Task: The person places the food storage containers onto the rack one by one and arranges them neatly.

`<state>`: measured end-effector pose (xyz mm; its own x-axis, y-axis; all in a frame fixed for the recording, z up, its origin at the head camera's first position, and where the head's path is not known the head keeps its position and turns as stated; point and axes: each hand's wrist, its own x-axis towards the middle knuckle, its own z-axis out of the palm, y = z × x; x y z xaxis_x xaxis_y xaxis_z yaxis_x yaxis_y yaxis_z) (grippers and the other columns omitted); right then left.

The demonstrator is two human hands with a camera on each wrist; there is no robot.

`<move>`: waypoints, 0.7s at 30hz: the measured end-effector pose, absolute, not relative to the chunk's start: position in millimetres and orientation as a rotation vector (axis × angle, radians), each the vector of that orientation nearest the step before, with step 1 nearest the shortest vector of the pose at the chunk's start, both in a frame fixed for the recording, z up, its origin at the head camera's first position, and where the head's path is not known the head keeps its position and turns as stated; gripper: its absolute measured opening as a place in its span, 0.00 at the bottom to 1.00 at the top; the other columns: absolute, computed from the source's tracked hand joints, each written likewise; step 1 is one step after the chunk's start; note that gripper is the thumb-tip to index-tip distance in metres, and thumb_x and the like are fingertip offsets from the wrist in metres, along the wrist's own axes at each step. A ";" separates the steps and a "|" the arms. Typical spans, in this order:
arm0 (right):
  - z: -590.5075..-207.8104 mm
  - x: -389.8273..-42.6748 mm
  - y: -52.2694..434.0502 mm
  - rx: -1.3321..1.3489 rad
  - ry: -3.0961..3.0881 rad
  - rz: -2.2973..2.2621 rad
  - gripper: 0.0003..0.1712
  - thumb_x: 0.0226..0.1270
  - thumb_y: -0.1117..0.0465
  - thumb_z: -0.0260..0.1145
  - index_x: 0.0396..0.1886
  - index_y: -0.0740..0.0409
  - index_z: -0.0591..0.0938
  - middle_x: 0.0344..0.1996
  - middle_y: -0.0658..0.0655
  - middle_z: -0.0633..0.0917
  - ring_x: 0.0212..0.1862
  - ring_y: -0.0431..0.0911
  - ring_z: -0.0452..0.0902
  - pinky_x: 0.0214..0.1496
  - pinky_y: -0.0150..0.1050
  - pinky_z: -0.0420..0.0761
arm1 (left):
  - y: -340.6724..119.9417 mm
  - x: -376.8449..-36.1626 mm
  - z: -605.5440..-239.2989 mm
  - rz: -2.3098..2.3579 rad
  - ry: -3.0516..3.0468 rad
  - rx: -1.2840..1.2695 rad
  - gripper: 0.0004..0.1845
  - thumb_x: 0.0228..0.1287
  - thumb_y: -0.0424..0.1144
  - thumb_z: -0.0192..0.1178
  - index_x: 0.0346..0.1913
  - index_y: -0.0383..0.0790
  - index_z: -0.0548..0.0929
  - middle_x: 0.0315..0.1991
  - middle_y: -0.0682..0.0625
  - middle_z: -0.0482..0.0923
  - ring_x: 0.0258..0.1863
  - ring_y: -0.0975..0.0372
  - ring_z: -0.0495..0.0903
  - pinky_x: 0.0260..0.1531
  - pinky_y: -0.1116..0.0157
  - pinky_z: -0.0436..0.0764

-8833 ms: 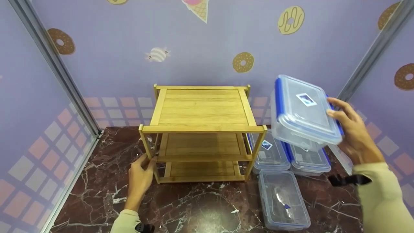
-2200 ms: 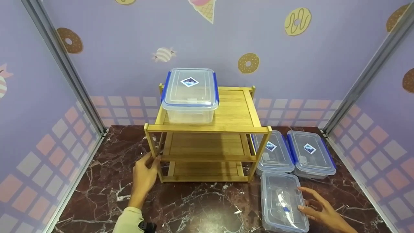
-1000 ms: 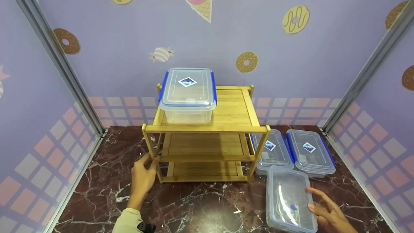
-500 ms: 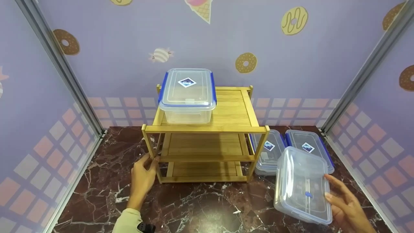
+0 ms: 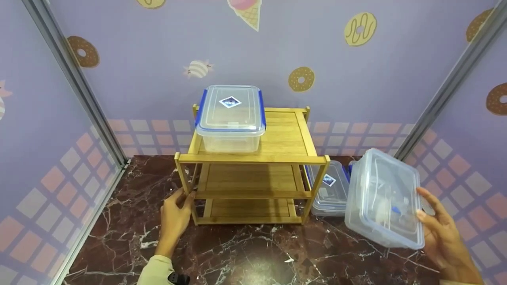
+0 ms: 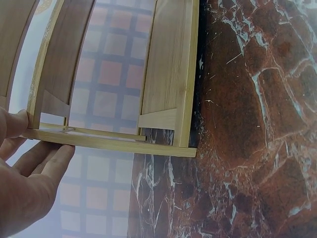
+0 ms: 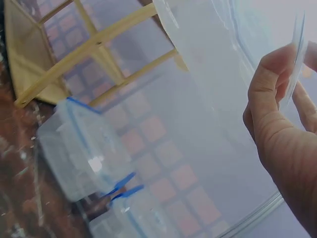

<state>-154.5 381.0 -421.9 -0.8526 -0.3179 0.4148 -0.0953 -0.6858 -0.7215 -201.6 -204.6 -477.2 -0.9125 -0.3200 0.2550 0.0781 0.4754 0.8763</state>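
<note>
My right hand (image 5: 443, 233) grips a clear plastic container (image 5: 382, 198) with a clear lid by its right side, lifted off the table and tilted, to the right of the wooden rack (image 5: 253, 158). In the right wrist view the thumb (image 7: 270, 94) presses on the container wall (image 7: 213, 74). My left hand (image 5: 174, 215) holds the front left leg of the three-tier bamboo rack; in the left wrist view its fingers (image 6: 44, 161) curl round the rack's bar (image 6: 109, 144). A blue-clipped container (image 5: 230, 118) stands on the top shelf's left side.
Another blue-clipped container (image 5: 328, 186) lies on the marble table (image 5: 245, 253) right of the rack, with one more behind the lifted box, seen in the right wrist view (image 7: 138, 213). Purple walls close in on three sides. The rack's middle and bottom shelves hold nothing.
My right hand has lifted the clear container off the table front right and carried it up and rightward, tilting it. The left hand has stayed on the rack leg.
</note>
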 end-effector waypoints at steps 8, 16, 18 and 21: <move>-381.4 -178.1 376.0 -0.711 1.089 -2.676 0.33 0.71 0.78 0.33 0.73 0.53 0.56 0.55 0.68 0.74 0.53 0.59 0.77 0.52 0.49 0.78 | -205.4 -200.9 -477.1 -1.410 -2.357 0.213 0.19 0.67 0.45 0.58 0.56 0.41 0.79 0.46 0.39 0.82 0.43 0.49 0.83 0.45 0.49 0.80; -336.8 -209.3 359.9 -0.684 1.139 -2.657 0.33 0.71 0.78 0.38 0.73 0.54 0.56 0.55 0.67 0.75 0.51 0.58 0.78 0.52 0.49 0.78 | -205.6 -200.6 -476.1 -1.384 -2.346 0.239 0.15 0.66 0.46 0.59 0.52 0.45 0.82 0.44 0.43 0.84 0.44 0.50 0.83 0.45 0.49 0.79; -326.9 -216.7 356.3 -0.672 1.174 -2.652 0.32 0.71 0.78 0.39 0.72 0.54 0.58 0.53 0.67 0.75 0.50 0.58 0.78 0.51 0.48 0.79 | -204.6 -200.9 -476.4 -1.379 -2.343 0.240 0.15 0.66 0.45 0.59 0.52 0.45 0.82 0.44 0.43 0.84 0.44 0.51 0.83 0.45 0.50 0.79; -313.3 -227.7 348.9 -0.660 1.199 -2.639 0.32 0.71 0.78 0.40 0.72 0.55 0.58 0.52 0.67 0.76 0.48 0.57 0.79 0.50 0.47 0.80 | -203.8 -201.8 -476.7 -1.368 -2.342 0.242 0.15 0.65 0.45 0.60 0.52 0.46 0.83 0.44 0.43 0.84 0.43 0.51 0.83 0.44 0.50 0.80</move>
<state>-227.7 348.9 -313.3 -0.8881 -0.3266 0.3236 -0.0290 -0.6627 -0.7483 -201.8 -203.8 -476.7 -0.8986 -0.3504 0.2640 0.0580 0.5016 0.8631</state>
